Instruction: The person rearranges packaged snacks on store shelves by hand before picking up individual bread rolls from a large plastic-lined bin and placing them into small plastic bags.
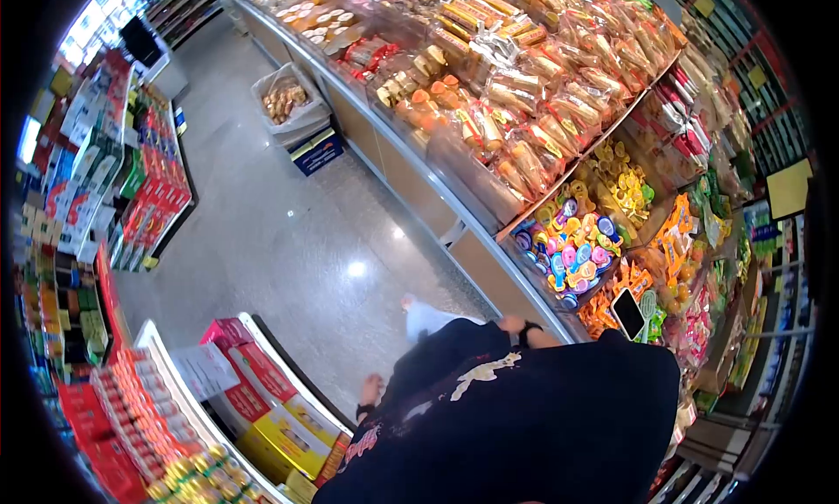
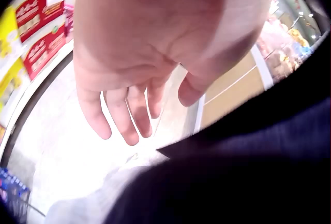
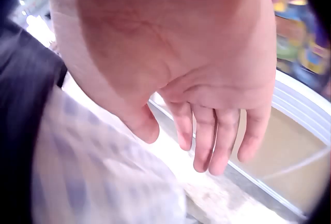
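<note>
My left hand [image 1: 371, 389] hangs at my side near a low shelf of red and yellow boxes [image 1: 299, 438]. In the left wrist view that hand [image 2: 150, 63] has loosely bent fingers with nothing between them. Beside the candy counter [image 1: 476, 272] hangs my right hand [image 1: 511, 325], a dark band round its wrist. The right wrist view shows this hand [image 3: 181, 74] from the palm side, its fingers relaxed and holding nothing. Checked light cloth [image 3: 103, 162] shows beside it. My dark shirt [image 1: 524, 417] fills the bottom of the head view.
Wrapped snack packs [image 1: 542, 120] and colourful candies [image 1: 572, 251] fill the counter's bins. A phone-like dark-screened device [image 1: 627, 314] stands among them. Ahead, a lined bin [image 1: 284, 102] stands on a blue box [image 1: 317, 152] beside the counter. Stacked goods [image 1: 162, 189] border the grey floor [image 1: 288, 259] on the left.
</note>
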### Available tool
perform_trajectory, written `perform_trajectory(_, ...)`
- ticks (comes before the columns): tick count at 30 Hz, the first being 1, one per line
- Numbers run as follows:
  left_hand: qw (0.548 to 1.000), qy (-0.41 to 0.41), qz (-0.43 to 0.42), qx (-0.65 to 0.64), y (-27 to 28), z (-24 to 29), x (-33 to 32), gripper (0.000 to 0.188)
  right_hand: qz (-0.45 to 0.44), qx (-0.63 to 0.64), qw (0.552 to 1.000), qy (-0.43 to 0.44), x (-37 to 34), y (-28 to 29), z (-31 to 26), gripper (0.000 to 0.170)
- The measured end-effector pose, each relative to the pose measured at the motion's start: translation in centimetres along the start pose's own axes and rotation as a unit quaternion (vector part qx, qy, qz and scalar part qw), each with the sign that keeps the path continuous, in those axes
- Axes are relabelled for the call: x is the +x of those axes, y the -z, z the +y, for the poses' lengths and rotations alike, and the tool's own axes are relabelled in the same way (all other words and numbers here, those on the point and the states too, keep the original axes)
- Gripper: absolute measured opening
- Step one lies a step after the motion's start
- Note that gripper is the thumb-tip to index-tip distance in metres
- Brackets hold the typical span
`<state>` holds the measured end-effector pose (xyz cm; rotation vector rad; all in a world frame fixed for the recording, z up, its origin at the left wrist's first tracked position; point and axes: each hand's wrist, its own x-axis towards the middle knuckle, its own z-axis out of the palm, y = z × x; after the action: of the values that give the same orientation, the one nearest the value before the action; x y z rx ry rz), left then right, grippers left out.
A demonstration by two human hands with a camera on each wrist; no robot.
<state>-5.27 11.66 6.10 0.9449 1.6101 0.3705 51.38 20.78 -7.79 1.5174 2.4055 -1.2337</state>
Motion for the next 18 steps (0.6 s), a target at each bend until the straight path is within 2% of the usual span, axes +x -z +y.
perform_trajectory(1, 0.986, 0.074, 0.073, -0.129, 2.6, 1.6, 3.5, 0.032, 0.022, 0.055, 0.976, -0.208, 4.3, 8.4, -8.7, 0.034)
perform_trajectory(2, 0.989, 0.022, 0.115, -0.094, 5.5, 1.9, 6.8, 0.033, 0.065, 0.100, 0.969, -0.216, 7.8, 13.2, -13.1, 0.038)
perform_trajectory(3, 0.986, -0.030, 0.154, -0.060, 7.6, 2.0, 9.1, 0.036, 0.165, 0.140, 0.968, -0.129, 10.3, 16.0, -15.6, 0.038)
perform_trajectory(4, 0.988, -0.028, 0.145, -0.053, 8.7, 4.7, 10.1, 0.036, 0.193, 0.146, 0.962, -0.123, 12.8, 18.9, -18.2, 0.036)
perform_trajectory(6, 0.970, -0.017, 0.203, -0.132, 11.8, 10.0, 12.0, 0.034, 0.196, 0.145, 0.966, -0.088, 16.2, 25.1, -23.7, 0.034)
perform_trajectory(8, 0.977, -0.011, 0.167, -0.133, 13.5, 11.2, 14.4, 0.034, 0.223, 0.155, 0.959, -0.075, 18.1, 29.2, -27.3, 0.035)
perform_trajectory(9, 0.986, 0.027, 0.115, -0.114, 13.8, 12.0, 14.9, 0.033, 0.243, 0.158, 0.956, -0.055, 18.7, 30.7, -28.8, 0.036)
perform_trajectory(11, 0.993, 0.095, 0.017, -0.069, 15.8, 12.9, 16.8, 0.031, 0.273, 0.160, 0.945, -0.083, 19.3, 33.2, -31.3, 0.037)
perform_trajectory(13, 0.993, 0.067, -0.066, 0.076, 17.2, 9.5, 20.2, 0.030, 0.306, 0.130, 0.936, -0.119, 20.0, 35.8, -33.0, 0.041)
perform_trajectory(14, 0.982, 0.044, -0.098, 0.153, 18.6, 7.8, 21.9, 0.030, 0.316, 0.137, 0.929, -0.132, 20.2, 37.1, -33.8, 0.041)
perform_trajectory(17, 0.918, -0.007, -0.166, 0.360, 24.6, 4.4, 26.9, 0.030, 0.450, 0.114, 0.874, -0.145, 21.6, 41.3, -35.8, 0.045)
perform_trajectory(18, 0.893, -0.019, -0.181, 0.412, 26.8, 4.7, 28.4, 0.030, 0.455, 0.119, 0.868, -0.159, 21.8, 43.1, -36.3, 0.045)
